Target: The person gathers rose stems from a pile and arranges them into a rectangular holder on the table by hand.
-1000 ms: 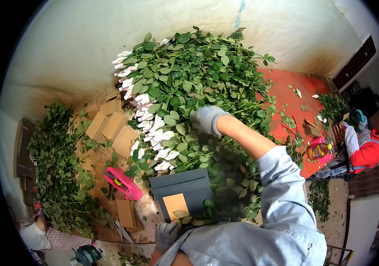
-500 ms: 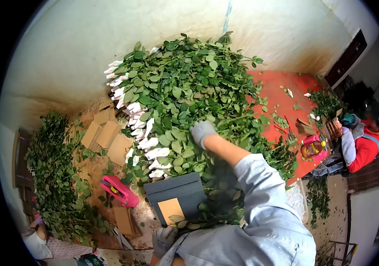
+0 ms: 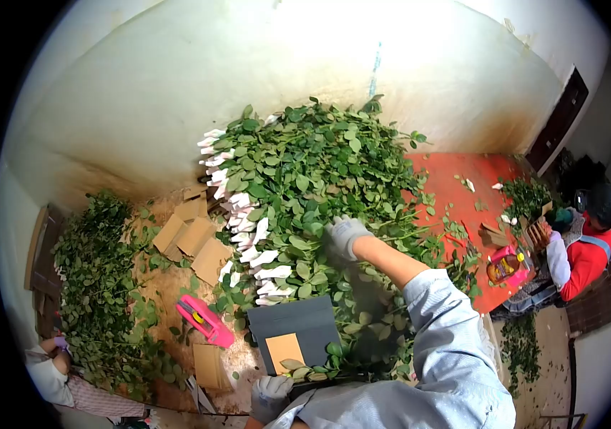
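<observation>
My right hand (image 3: 348, 237), in a pale grey glove, reaches into a large heap of leafy green stems (image 3: 305, 171). Its fingers are curled among the leaves, and what they grip is hidden. White wrapped tips (image 3: 250, 254) line the left side of the heap. My left hand (image 3: 271, 395), also gloved, is closed by the lower left edge of a dark grey board (image 3: 317, 318). Several leaves lie beside that hand, and I cannot make out what it holds. A tan card rectangle (image 3: 285, 350) is on the board.
A pink tool (image 3: 205, 321) and brown cardboard pieces (image 3: 211, 366) lie left of the board. Another leafy pile (image 3: 101, 300) stands far left, beside a person's arm (image 3: 55, 350). At right, a person in red (image 3: 591, 250) works by a red tabletop (image 3: 455, 189) with a bottle (image 3: 503, 269).
The view has tilted up, so the table and heap sit lower in the picture. My right hand stays at the heap with its fingers more curled. My left hand remains beside the board.
</observation>
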`<state>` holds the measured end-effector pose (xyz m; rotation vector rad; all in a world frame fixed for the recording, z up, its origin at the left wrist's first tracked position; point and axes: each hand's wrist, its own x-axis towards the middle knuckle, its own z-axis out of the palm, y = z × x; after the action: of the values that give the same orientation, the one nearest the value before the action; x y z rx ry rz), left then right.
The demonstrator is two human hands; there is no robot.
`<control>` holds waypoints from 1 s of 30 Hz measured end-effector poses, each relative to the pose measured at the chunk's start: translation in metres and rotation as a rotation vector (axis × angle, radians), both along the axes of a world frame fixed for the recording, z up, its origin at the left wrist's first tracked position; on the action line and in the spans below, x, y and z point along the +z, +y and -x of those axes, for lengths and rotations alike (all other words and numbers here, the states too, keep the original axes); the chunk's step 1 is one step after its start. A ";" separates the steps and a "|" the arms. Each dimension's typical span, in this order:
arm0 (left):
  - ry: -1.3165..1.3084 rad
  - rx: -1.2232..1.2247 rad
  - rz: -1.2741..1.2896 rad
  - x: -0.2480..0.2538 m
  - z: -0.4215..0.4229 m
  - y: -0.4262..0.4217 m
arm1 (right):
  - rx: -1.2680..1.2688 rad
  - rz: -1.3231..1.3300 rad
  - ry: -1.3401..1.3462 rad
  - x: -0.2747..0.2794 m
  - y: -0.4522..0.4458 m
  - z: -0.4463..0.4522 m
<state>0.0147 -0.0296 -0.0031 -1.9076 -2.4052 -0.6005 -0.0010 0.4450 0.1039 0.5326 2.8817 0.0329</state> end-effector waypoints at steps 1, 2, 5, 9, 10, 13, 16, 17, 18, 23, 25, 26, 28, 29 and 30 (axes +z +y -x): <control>0.002 0.007 -0.009 0.001 -0.003 0.001 | -0.005 0.012 0.045 0.009 0.005 0.011; 0.050 0.047 -0.109 0.003 -0.008 0.006 | -0.009 0.025 0.090 0.016 0.011 0.023; 0.104 0.054 -0.213 -0.019 -0.001 -0.007 | -0.108 0.176 0.335 0.005 0.045 0.070; 0.006 0.064 0.147 -0.066 -0.010 -0.035 | -0.069 -0.119 0.404 0.013 0.066 0.126; -0.491 0.190 0.166 -0.117 -0.017 -0.056 | -0.062 -0.115 0.404 0.012 0.071 0.140; -0.608 0.204 0.315 -0.083 -0.007 -0.050 | 0.053 -0.420 0.390 0.000 0.087 0.181; -0.344 0.003 0.072 -0.005 -0.005 -0.027 | 0.127 -0.519 0.293 0.005 0.095 0.205; -0.344 0.002 0.076 -0.008 -0.005 -0.025 | 0.121 -0.517 0.224 0.016 0.092 0.207; -0.328 0.024 0.041 -0.014 -0.007 -0.026 | 0.124 -0.526 0.232 0.011 0.100 0.218; -0.282 -0.021 0.030 -0.026 -0.003 -0.027 | 0.220 -0.486 0.257 0.024 0.115 0.230; -0.259 -0.065 0.041 -0.031 -0.002 -0.029 | 0.289 -0.535 0.257 0.035 0.118 0.227; -0.255 -0.067 0.040 -0.037 -0.002 -0.030 | 0.276 -0.535 0.239 0.040 0.119 0.226; -0.253 -0.068 0.042 -0.047 0.000 -0.036 | 0.263 -0.614 0.247 0.045 0.119 0.226; -0.252 -0.065 0.045 -0.045 0.002 -0.033 | 0.262 -0.617 0.250 0.052 0.113 0.223; -0.249 -0.063 0.049 -0.042 0.004 -0.029 | 0.213 -0.620 0.245 0.065 0.099 0.216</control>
<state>0.0106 -0.0590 -0.0448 -2.0465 -2.5323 -0.8368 -0.2165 0.5442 0.1685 0.3341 3.1235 0.9794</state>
